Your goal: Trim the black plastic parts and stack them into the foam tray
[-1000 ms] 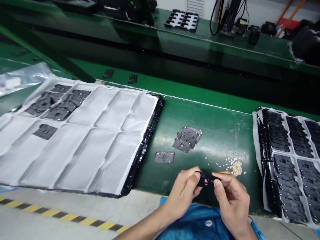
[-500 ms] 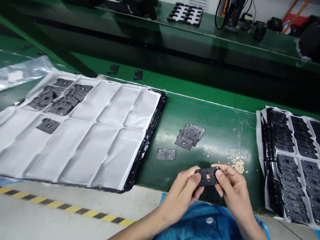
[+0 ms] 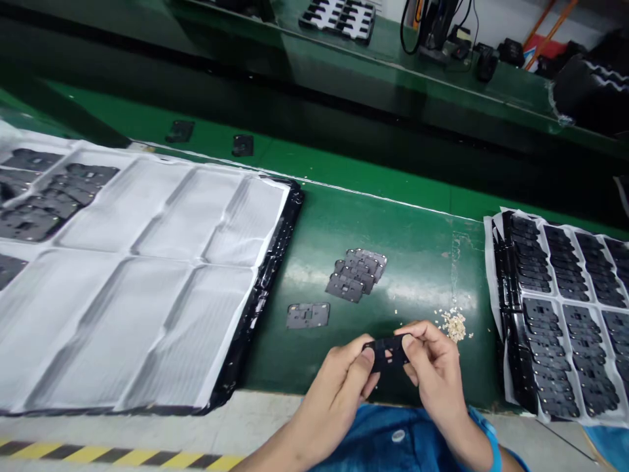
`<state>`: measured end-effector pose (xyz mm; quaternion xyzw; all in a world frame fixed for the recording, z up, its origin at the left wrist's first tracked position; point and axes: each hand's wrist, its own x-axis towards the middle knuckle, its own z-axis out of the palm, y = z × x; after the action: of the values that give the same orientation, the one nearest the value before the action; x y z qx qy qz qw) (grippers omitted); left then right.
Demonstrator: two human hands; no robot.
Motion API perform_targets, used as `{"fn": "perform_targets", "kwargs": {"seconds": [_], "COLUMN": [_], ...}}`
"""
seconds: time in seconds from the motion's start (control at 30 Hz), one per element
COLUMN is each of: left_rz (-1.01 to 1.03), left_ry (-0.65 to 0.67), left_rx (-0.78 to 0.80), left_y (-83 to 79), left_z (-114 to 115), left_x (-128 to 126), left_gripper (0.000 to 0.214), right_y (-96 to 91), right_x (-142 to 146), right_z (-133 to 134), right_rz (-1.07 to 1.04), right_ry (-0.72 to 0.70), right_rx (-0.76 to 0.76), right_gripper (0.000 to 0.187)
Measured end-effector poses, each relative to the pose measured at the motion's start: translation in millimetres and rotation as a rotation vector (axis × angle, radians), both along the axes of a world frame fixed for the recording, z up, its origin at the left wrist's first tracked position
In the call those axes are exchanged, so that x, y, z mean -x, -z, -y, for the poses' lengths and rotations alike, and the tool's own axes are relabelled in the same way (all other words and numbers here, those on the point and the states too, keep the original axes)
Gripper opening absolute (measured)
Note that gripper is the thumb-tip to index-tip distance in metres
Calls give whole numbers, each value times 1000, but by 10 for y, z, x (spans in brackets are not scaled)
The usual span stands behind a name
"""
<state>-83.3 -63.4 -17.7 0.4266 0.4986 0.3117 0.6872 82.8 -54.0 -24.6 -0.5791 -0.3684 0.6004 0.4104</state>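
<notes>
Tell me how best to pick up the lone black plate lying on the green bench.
Probably from straight above, pinching the lone plate across its two long edges: it lies flat and thin on the bench, with bare space all round, so both edges are reachable.

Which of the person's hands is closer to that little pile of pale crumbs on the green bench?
Right. The right hand sits just below and left of the crumb pile. The left hand lies farther left, across the black part that both hold.
</notes>
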Motion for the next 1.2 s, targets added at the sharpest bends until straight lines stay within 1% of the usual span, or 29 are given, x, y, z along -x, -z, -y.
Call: {"fn": "perform_targets", "kwargs": {"seconds": [0.13, 0.2, 0.27, 0.37, 0.47, 0.53, 0.6, 0.67, 0.73, 0.83, 1.03, 1.1, 1.2], "left_rz": [-168, -252, -328, -488, -666, -788, -891, -958, -999, -1018, -952, -934, -914], "left_ry": [72, 83, 99, 182, 318, 413, 460, 448, 410, 369, 299, 276, 258], "left_rx": [-139, -219, -293, -429, -562, -611, -633, -642, -643, -637, -622, -627, -643], "left_y": [-39, -63, -75, -64, -27, 5, 38, 74, 116, 196, 372, 399, 402], "left_z": [-30, -68, -146, -380, -715, -924, -1068, -1133, -1136, -1105, -1148, -1181, -1217], "left_x": [72, 166, 316, 606, 835, 896, 892, 862, 837, 825, 817, 821, 837], "left_gripper": [37, 29, 22, 16, 15, 15, 12, 19, 33, 46, 45, 49, 63], "right_y": [88, 122, 140, 151, 194, 260, 347, 435, 505, 565, 605, 598, 541], "right_x": [11, 31, 67, 147, 250, 326, 400, 460, 497, 516, 518, 516, 506], "right_z": [-10, -4, -6, -59, -169, -250, -321, -376, -415, -451, -549, -612, -722], "right_rz": [81, 112, 156, 292, 486, 603, 703, 783, 831, 850, 826, 820, 848], "right_ry": [-18, -54, -116, -226, -283, -299, -312, -327, -336, -333, -319, -309, -297], "right_rx": [-36, -63, -95, -198, -371, -483, -555, -575, -570, -569, -606, -626, -645], "right_gripper": [32, 31, 30, 26, 43, 53, 60, 67, 71, 68, 59, 61, 69]}}
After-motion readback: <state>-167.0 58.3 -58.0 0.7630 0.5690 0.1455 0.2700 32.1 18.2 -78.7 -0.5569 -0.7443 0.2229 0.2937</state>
